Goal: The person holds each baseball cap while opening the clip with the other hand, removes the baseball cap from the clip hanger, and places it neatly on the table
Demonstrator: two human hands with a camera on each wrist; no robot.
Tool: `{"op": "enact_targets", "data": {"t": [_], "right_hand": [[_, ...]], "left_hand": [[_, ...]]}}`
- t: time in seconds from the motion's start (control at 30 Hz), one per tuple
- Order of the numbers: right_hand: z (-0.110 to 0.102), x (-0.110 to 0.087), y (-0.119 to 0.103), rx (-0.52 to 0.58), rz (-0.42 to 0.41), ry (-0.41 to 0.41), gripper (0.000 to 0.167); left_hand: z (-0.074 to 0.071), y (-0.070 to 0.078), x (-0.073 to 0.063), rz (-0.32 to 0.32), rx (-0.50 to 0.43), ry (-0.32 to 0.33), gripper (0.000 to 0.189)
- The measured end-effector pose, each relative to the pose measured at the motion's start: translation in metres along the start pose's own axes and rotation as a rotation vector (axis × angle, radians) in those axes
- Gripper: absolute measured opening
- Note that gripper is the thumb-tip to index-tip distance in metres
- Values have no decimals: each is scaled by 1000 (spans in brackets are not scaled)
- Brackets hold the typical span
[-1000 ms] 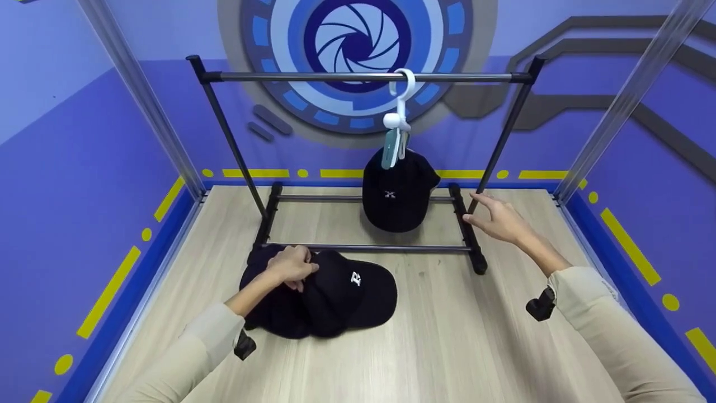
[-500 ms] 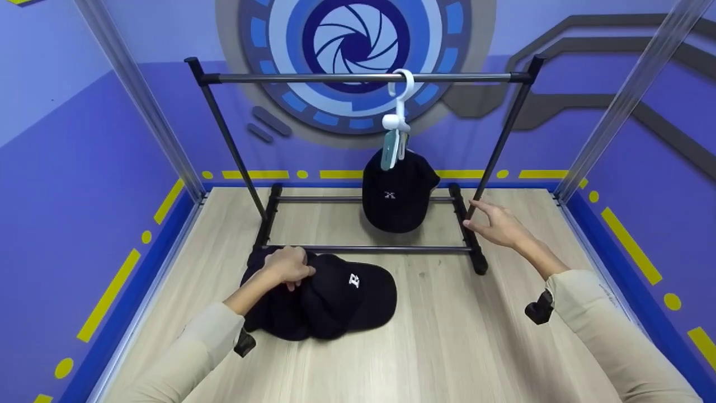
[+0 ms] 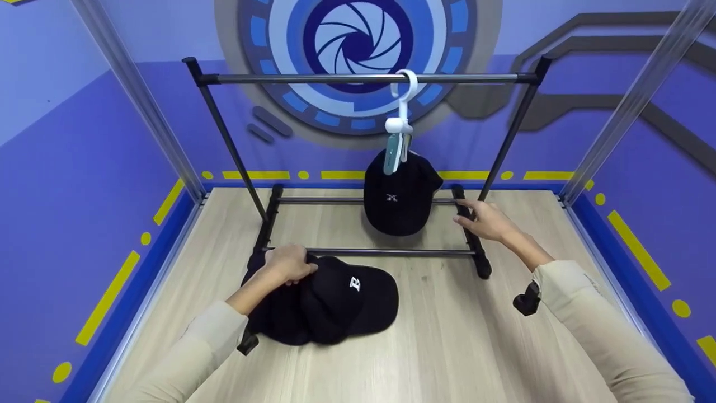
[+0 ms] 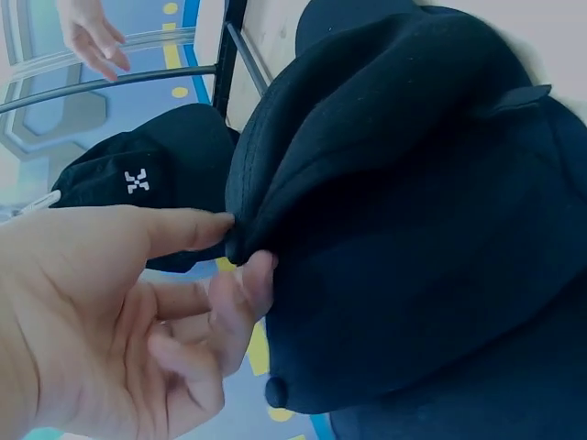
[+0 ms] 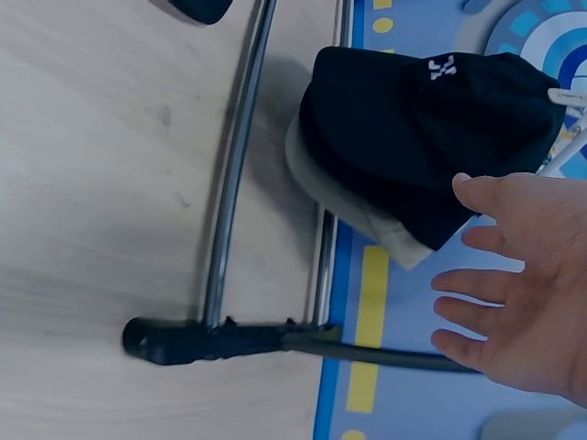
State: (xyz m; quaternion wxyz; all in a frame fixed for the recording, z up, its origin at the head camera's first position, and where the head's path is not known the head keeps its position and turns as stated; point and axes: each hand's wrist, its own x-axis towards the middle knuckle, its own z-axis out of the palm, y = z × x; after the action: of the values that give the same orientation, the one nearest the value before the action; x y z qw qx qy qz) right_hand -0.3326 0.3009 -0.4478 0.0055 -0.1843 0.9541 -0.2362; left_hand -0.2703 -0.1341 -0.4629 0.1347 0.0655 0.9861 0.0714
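On the wooden surface, left of the middle, lie dark baseball caps tucked one into another. The front cap (image 3: 341,302) bears a white letter, its brim pointing right; a second cap (image 4: 440,302) lies behind it. My left hand (image 3: 288,264) pinches the front cap's rear edge between thumb and fingers, plainest in the left wrist view. Another dark cap (image 3: 398,204) with a small white emblem hangs from a white clip hanger (image 3: 404,109). My right hand (image 3: 488,220), fingers spread and holding nothing, is near the right foot of the rack, to the right of the hanging cap.
A dark metal rack (image 3: 313,79) stands at the back, its top bar carrying the hanger. Low rails (image 3: 391,252) join its feet across the surface. Blue printed walls (image 3: 72,207) enclose the left, back and right sides.
My right hand has shifted slightly left, toward the rack and the hanging cap. My left hand keeps its pinch on the front cap, almost in place.
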Motion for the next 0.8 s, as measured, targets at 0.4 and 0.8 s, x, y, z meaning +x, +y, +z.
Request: {"op": "enact_targets", "data": {"t": [0.4,0.8], "right_hand": [[-8,39,-32,39,-116,111,41],[-15,92,-70,274,-18,278,40]], "left_hand": [[-20,19,50,33,24,158,31],[-45,76,119,149,-222,311,42]]}}
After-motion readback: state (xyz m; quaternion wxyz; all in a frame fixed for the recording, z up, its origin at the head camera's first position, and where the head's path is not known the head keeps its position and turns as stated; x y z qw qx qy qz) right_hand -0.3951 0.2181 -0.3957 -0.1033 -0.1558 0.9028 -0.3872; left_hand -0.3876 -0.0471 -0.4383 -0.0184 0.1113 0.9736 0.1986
